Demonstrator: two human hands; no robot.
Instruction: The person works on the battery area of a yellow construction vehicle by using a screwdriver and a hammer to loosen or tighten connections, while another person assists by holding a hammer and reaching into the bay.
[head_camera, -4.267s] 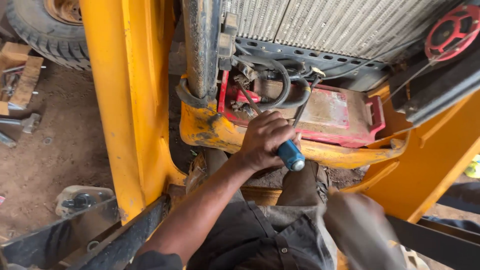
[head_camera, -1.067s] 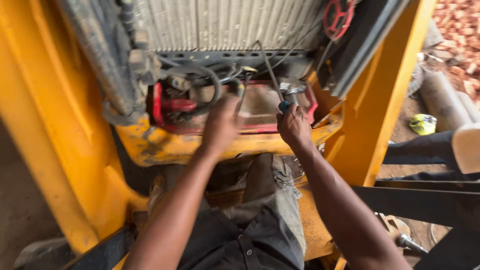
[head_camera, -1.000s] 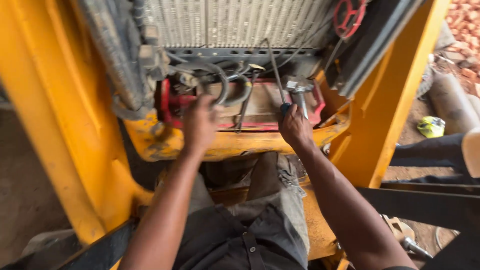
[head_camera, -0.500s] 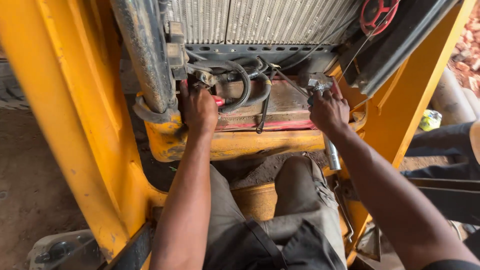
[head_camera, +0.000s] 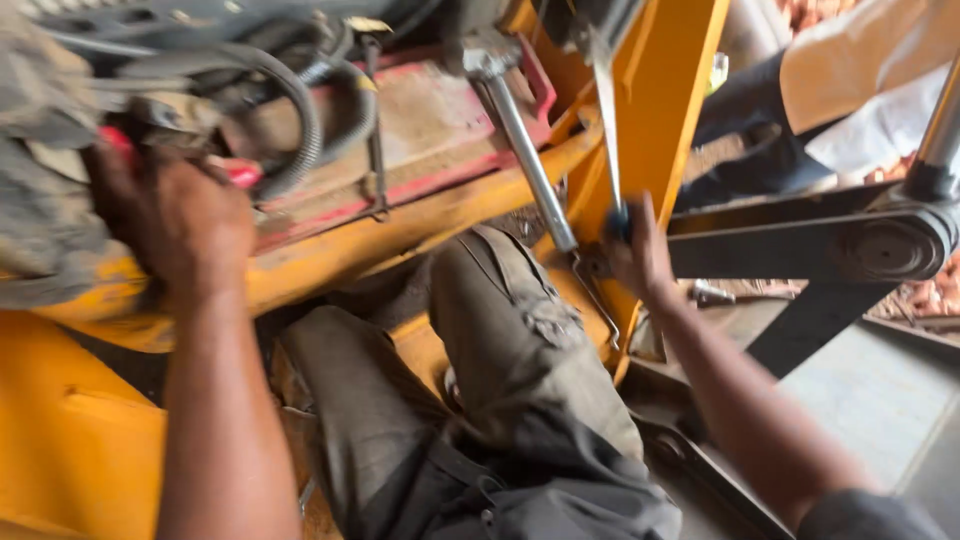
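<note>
Left hand (head_camera: 185, 225) pressed against the red clip (head_camera: 235, 172) and black corrugated hoses (head_camera: 300, 110) at the front of the red battery tray (head_camera: 430, 130), fingers curled — exact grip lost in blur. Right hand (head_camera: 640, 255) wrapped around the dark handle of a long flat metal tool (head_camera: 607, 120), upright beside the yellow frame post (head_camera: 660, 90). Long silver socket wrench (head_camera: 525, 150) left leaning from the tray down toward the knee (head_camera: 500, 290), touched by neither hand. Best done, by judgement, with the left hand steadying the hoses, and the flat tool guided slowly — clear of wiring, wrist straight, no sudden levering against the frame.
</note>
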